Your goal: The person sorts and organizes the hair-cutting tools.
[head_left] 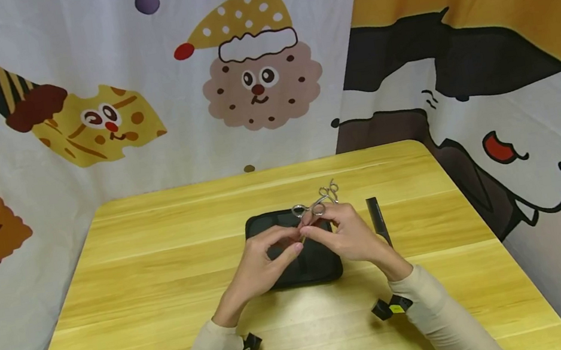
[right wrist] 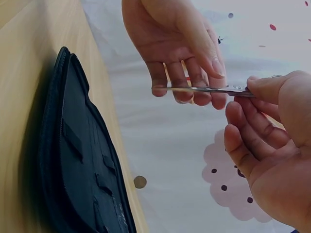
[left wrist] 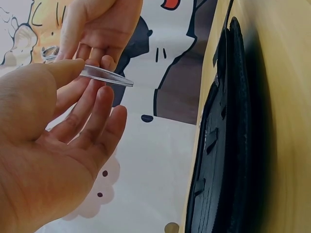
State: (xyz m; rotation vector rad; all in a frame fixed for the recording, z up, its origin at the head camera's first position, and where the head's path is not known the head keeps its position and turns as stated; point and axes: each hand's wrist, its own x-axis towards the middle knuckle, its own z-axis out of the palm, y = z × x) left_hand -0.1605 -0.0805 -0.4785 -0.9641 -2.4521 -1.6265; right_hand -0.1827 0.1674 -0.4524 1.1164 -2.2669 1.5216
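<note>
Silvery hairdressing scissors (head_left: 309,207) are held between the two hands above the black case, with several finger rings showing over the right hand's knuckles. My right hand (head_left: 346,234) pinches the metal between thumb and fingers; in the right wrist view its thumb (right wrist: 265,88) lies on top. My left hand (head_left: 261,262) has its thumb and index fingertips at the slim blades (left wrist: 109,76), other fingers loosely bent. The blade tips point down towards the table. Beneath the hands lies the black zip case (head_left: 321,265), its elastic loops (left wrist: 211,141) showing in the wrist views.
A black comb (head_left: 376,215) lies on the wooden table (head_left: 161,247), right of the case and partly behind the right hand. Printed curtains (head_left: 130,40) hang round the table's back and sides. Small black devices (head_left: 252,344) sit at both wrists.
</note>
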